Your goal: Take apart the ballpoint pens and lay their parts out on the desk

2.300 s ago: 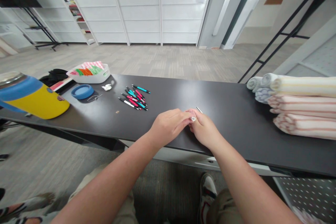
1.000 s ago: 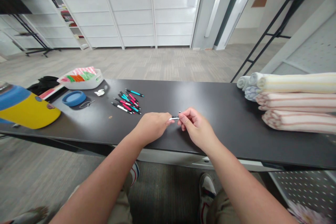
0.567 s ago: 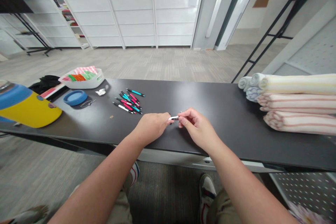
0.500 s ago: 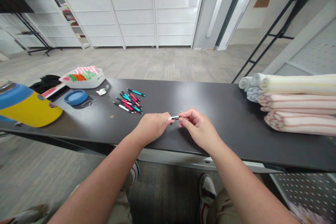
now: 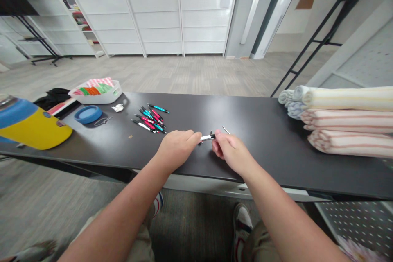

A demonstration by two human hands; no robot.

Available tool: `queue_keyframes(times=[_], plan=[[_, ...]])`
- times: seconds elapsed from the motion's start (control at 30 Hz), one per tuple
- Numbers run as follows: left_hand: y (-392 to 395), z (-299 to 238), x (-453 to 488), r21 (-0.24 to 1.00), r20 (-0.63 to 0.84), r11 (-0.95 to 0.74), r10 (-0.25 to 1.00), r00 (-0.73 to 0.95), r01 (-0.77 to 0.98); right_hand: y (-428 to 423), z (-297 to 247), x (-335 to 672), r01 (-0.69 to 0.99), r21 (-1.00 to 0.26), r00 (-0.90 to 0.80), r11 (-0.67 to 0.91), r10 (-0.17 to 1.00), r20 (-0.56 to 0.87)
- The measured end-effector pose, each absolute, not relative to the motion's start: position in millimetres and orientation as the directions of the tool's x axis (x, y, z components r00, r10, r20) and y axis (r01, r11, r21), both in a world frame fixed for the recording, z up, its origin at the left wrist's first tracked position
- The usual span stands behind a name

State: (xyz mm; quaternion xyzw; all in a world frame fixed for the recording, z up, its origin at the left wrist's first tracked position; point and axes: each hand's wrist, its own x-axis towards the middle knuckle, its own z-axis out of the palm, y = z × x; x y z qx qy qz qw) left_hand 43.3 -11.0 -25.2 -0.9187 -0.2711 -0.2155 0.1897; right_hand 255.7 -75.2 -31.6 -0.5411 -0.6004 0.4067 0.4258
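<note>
A white pen [image 5: 206, 137] with a black end spans the gap between my two hands, just above the dark tabletop. My left hand [image 5: 177, 150] is closed around its left part. At the black end, my right hand [image 5: 231, 150] pinches with thumb and fingers. Just beyond my right knuckles shows a thin, pale rod [image 5: 226, 130]; whether it lies on the table or is held, I cannot tell. A tiny dark part [image 5: 211, 132] sits near the pen's black end. To the left lies a loose pile of red, teal and white pens [image 5: 150, 119].
On the left are a yellow and blue container [image 5: 37, 125], a blue ring-shaped lid [image 5: 88, 114], a crumpled white tissue [image 5: 118, 107] and a white basket [image 5: 101, 97] of colourful packets. Rolled striped towels [image 5: 346, 120] are stacked at the right end of the black table [image 5: 264, 131].
My right fingers have turned from a spread pinch to a tighter grip on the pen's black end. More of the white barrel shows, and the thin rod is now visible.
</note>
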Motion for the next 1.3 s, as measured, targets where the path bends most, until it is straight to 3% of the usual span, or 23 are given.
queue_keyframes(times=[0.17, 0.33, 0.6, 0.7, 0.87, 1.07, 1.3], plan=[[-9.1, -29.7, 43.7, -0.182, 0.477, -0.848, 0.367, 0.799, 0.498, -73.7, -35.2, 257.1, 0.38, -0.916, -0.045, 0.126, 0.992, 0.118], [-8.3, -31.0, 43.0, -0.021, 0.394, -0.846, 0.482, 0.782, 0.532, -76.5, -35.7, 256.6, 0.432, -0.883, -0.068, 0.184, 0.983, 0.171], [-6.9, -18.2, 39.2, 0.604, 0.164, -0.685, 0.608, 0.777, 0.408, -79.2, -25.4, 253.6, 0.569, -0.741, -0.119, 0.356, 0.927, 0.355], [-4.8, -18.1, 37.4, 0.742, 0.144, -0.59, 0.604, 0.784, 0.318, -79.3, -24.9, 252.8, 0.596, -0.706, -0.132, 0.383, 0.914, 0.384], [-4.1, -17.7, 37.8, 0.789, 0.145, -0.538, 0.631, 0.762, 0.296, -79.1, -25.2, 250.7, 0.638, -0.684, -0.089, 0.353, 0.916, 0.39], [-2.8, -18.0, 40.2, 0.707, 0.235, -0.639, 0.616, 0.752, 0.303, -79.2, -25.5, 249.1, 0.665, -0.675, -0.063, 0.32, 0.924, 0.376], [-3.6, -21.1, 40.1, 0.699, 0.326, -0.647, 0.668, 0.669, 0.306, -78.9, -24.6, 249.6, 0.651, -0.713, -0.027, 0.261, 0.946, 0.322]])
